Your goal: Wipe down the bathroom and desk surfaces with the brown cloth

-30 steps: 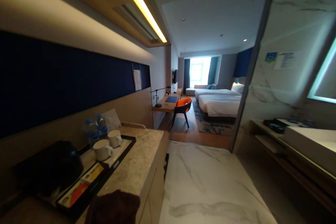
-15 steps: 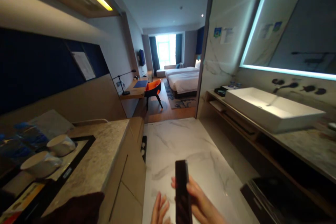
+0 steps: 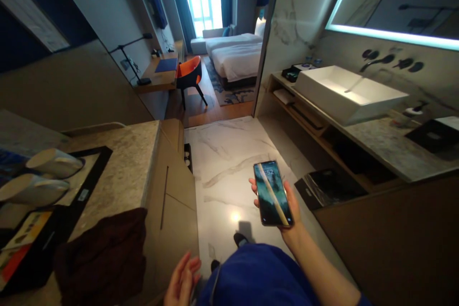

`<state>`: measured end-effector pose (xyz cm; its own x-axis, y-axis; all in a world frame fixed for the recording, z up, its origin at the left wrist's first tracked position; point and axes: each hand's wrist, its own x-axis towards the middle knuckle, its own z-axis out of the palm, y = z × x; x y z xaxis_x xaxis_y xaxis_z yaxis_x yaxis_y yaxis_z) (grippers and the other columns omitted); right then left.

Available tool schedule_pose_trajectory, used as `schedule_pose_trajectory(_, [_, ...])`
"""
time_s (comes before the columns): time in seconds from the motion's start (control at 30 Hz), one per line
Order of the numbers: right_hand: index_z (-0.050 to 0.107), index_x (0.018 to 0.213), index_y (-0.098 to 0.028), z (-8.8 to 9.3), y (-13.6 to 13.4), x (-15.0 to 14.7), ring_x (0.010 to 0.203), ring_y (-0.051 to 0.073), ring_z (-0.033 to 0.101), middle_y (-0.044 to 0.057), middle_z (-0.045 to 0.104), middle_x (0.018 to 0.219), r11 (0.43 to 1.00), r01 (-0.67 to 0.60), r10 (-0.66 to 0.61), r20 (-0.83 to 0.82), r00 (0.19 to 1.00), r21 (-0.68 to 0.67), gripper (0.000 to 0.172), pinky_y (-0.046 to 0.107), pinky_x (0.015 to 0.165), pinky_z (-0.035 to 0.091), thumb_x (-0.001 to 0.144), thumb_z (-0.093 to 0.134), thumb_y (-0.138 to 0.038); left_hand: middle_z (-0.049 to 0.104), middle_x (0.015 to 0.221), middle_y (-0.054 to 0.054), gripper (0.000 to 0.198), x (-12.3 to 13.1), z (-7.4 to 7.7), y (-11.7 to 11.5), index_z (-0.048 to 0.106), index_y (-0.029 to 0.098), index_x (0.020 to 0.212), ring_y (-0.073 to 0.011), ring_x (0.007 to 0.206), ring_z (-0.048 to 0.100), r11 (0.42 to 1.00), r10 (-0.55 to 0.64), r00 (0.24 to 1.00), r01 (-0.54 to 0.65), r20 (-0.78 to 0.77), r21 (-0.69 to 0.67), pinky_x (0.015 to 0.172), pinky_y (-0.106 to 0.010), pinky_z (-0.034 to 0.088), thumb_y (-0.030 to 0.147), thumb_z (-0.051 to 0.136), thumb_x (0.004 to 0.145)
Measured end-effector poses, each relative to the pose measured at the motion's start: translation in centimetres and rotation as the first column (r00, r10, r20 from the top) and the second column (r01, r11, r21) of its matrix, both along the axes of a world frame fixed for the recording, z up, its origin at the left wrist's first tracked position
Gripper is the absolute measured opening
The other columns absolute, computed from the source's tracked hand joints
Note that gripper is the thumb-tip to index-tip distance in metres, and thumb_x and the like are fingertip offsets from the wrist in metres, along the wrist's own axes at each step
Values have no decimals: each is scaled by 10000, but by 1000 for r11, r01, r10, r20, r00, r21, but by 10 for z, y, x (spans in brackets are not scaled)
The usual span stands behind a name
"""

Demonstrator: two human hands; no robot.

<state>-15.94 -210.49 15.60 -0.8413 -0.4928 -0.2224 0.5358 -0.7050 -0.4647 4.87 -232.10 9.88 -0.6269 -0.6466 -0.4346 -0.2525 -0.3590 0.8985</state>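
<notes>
A smartphone (image 3: 273, 196) with its lock screen lit lies face up in my right hand (image 3: 294, 208). My fingers wrap round its left edge and the thumb side rests along its right edge. My left hand (image 3: 183, 278) hangs low beside my blue top (image 3: 258, 279), fingers loosely curved and apart, holding nothing. To its left, a dark maroon cloth (image 3: 103, 258) drapes over the near edge of the stone counter (image 3: 124, 165). The two hands are well apart.
White cups (image 3: 53, 162) lie on a black-edged tray (image 3: 84, 189) on the left counter. A basin (image 3: 349, 93) stands on the right vanity, with a dark bin (image 3: 324, 186) below. Marble floor (image 3: 229, 153) leads to an orange chair (image 3: 190, 74), desk and beds.
The phone's screen has lit up and the phone has tilted to face me. My left hand has moved away from it, down and left. The view has tipped downward.
</notes>
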Motion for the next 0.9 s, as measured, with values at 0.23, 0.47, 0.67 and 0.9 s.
schedule_pose_trajectory(0.23, [403,1376,-158,7,-22,9,1032,212,629,162,521,1345,993,-114,112,-67,991,-17,623,359,740,584,934,255,-572,693,941,-90,669,-18,16,1,623,151,1066,-189,893,648,997,-62,992,57,-106,-44,772,-241,526,655,700,634])
schedule_pose_trajectory(0.47, [466,1321,-144,18,-27,9,1001,195,639,154,552,1312,991,-127,122,-116,986,-38,593,321,717,576,928,271,-544,686,958,-89,695,-20,25,-1,615,152,1110,-189,908,642,997,-40,995,34,-96,-63,794,-247,518,676,664,656])
schedule_pose_trajectory(0.67, [498,1290,-136,21,-29,5,994,193,639,153,559,1308,991,-125,116,-151,982,-50,576,316,713,573,904,348,-536,695,936,-93,667,-24,26,-2,645,171,1079,-204,905,648,996,-62,993,55,-98,-74,798,-265,518,675,672,644])
schedule_pose_trajectory(0.9, [505,1286,-150,21,-29,3,1040,198,614,157,550,1317,983,-161,138,-232,963,-86,575,321,754,563,864,441,-536,689,937,-90,666,-30,25,-4,633,162,1091,-199,900,643,994,-86,990,79,-109,-70,796,-259,517,660,677,651])
